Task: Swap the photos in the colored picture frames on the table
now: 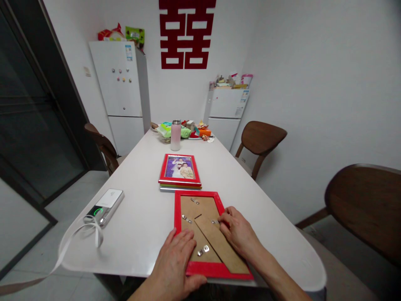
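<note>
A red picture frame (216,269) lies face down at the table's near edge, its brown backing board (191,209) showing. Several small metal clips (203,250) sit around the board, and a hinged stand leg (219,244) runs across it at a slant. My left hand (177,259) rests open on the frame's lower left side, fingers flat over rim and board. At the right rim, the fingers of my right hand (236,230) are closed at a metal clip (214,222); the fingertips partly hide it.
Just beyond lies a stack of picture frames (179,182), the top one red with a photo. A power bank (108,205) with a white strap (70,244) is on the left. A pink bottle (176,136) and snack packets (186,133) stand farther back. Chairs (263,138) flank the table.
</note>
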`<move>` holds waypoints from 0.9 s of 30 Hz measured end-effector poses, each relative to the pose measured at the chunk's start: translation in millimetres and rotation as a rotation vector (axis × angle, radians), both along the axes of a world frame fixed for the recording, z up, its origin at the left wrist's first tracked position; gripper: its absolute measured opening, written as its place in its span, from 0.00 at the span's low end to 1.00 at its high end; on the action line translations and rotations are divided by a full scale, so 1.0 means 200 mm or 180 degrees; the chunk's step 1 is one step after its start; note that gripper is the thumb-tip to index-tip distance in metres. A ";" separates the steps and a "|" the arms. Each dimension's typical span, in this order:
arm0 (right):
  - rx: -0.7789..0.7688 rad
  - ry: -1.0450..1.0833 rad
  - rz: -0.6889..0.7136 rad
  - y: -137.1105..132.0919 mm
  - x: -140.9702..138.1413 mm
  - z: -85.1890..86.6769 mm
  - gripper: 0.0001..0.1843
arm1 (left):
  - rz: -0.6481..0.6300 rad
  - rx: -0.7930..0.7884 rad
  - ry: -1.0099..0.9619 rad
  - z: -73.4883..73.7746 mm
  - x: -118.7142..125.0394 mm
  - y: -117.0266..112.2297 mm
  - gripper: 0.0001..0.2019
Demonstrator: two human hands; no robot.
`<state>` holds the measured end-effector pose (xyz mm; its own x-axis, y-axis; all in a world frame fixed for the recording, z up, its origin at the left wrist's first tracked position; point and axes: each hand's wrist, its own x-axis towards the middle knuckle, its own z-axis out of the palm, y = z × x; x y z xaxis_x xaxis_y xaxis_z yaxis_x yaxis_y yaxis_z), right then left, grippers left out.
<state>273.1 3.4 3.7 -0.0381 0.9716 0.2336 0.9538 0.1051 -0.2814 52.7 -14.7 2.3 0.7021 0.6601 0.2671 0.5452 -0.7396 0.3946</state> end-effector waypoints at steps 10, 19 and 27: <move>0.0308 0.0210 0.0217 -0.09 -0.01 0.02 0.12 | 0.0008 -0.0104 -0.0008 -0.02 -0.01 0.00 0.29; 0.0112 0.0338 0.1081 -0.26 -0.23 0.08 0.13 | 0.0007 -0.0129 0.0063 0.02 0.01 -0.01 0.28; 0.0006 0.0237 0.1369 -0.28 -0.21 0.10 0.13 | 0.0042 -0.0130 0.0060 0.01 0.00 0.00 0.29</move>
<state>230.5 -52.7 23.9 -0.4223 0.8705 0.2527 0.8002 0.4890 -0.3472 53.7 -15.3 4.9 0.6979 0.6794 0.2266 0.5625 -0.7158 0.4139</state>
